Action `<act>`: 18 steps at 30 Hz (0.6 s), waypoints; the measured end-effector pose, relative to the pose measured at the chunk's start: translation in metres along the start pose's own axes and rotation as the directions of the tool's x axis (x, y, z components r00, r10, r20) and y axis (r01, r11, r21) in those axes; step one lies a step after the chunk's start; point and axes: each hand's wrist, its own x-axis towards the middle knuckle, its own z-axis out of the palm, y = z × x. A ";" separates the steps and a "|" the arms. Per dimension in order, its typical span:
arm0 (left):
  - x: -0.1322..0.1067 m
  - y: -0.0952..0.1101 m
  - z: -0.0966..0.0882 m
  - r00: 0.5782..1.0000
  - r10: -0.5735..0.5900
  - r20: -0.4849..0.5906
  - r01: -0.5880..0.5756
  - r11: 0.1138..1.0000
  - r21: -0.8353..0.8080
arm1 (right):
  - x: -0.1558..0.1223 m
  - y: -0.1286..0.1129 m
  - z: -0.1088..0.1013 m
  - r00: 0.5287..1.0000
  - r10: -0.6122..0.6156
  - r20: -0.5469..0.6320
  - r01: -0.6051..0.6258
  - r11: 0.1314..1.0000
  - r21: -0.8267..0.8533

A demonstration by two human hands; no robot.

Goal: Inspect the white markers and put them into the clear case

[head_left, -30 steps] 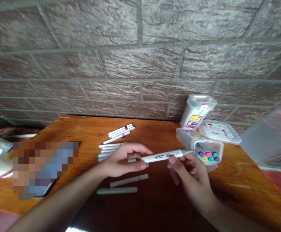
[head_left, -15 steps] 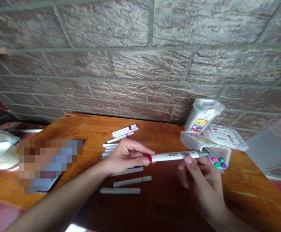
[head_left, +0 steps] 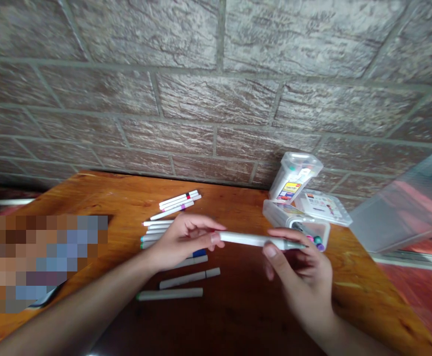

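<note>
A white marker (head_left: 242, 239) is held nearly level above the table, between both hands. My left hand (head_left: 184, 240) pinches its left end, with the fingertips covering that tip. My right hand (head_left: 305, 277) grips the other end between thumb and fingers, and a greyish tip shows past the thumb. Below my left wrist lie loose markers, among them a grey one with a dark band (head_left: 189, 278) and one with a green end (head_left: 171, 294). Another marker with a blue part (head_left: 199, 253) is partly hidden by my left hand.
White pens (head_left: 178, 199) lie in a group toward the wall (head_left: 186, 138). At the right, an upright clear marker case (head_left: 292, 180) stands beside an open case lying down (head_left: 275, 212) with several markers inside, and a flat clear case (head_left: 327, 208). A blurred-out patch covers the table's left side.
The marker has turned: its printing and red end no longer show, and its right end has dipped slightly. The view has shifted right, so the table's things appear further left.
</note>
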 end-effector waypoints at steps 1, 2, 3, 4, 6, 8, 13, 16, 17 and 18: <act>0.001 -0.001 -0.001 1.000 0.007 -0.009 -0.007 1.000 -0.001 | 0.002 -0.002 -0.002 1.000 -0.017 0.006 0.017 1.000 -0.002; 0.001 -0.002 -0.001 1.000 0.013 -0.014 -0.013 1.000 -0.001 | 0.004 -0.004 -0.004 0.999 -0.030 0.017 0.030 1.000 -0.001; 0.001 -0.002 -0.001 1.000 0.018 -0.016 -0.018 1.000 -0.001 | 0.005 -0.006 -0.005 0.999 -0.038 0.032 0.038 0.999 0.003; 0.001 -0.002 -0.001 1.000 0.021 -0.014 -0.021 1.000 -0.001 | 0.007 -0.008 -0.007 0.998 -0.043 0.050 0.043 0.999 0.006; 0.001 -0.001 0.000 1.000 0.014 -0.004 -0.013 1.000 0.008 | 0.009 -0.013 -0.010 0.995 -0.045 0.094 0.045 0.999 0.002; 0.000 0.001 0.001 1.000 -0.003 0.010 0.003 0.999 0.034 | 0.007 -0.020 -0.014 0.991 -0.050 0.122 0.052 0.999 -0.013; -0.001 0.004 0.001 1.000 -0.015 -0.005 0.015 0.999 0.034 | -0.017 -0.041 -0.039 0.990 -0.119 0.070 0.128 0.981 -0.145; 0.000 0.004 -0.003 0.999 -0.022 -0.039 0.022 1.000 0.014 | -0.040 -0.049 -0.066 0.984 -0.168 -0.064 0.141 0.942 -0.305; 0.000 0.004 -0.005 0.998 -0.020 -0.056 0.021 1.000 0.022 | -0.048 -0.051 -0.078 0.978 -0.179 -0.108 0.131 0.929 -0.347; 0.001 0.004 -0.006 0.997 -0.021 -0.072 0.024 0.999 0.040 | -0.055 -0.053 -0.091 0.971 -0.190 -0.146 0.120 0.912 -0.391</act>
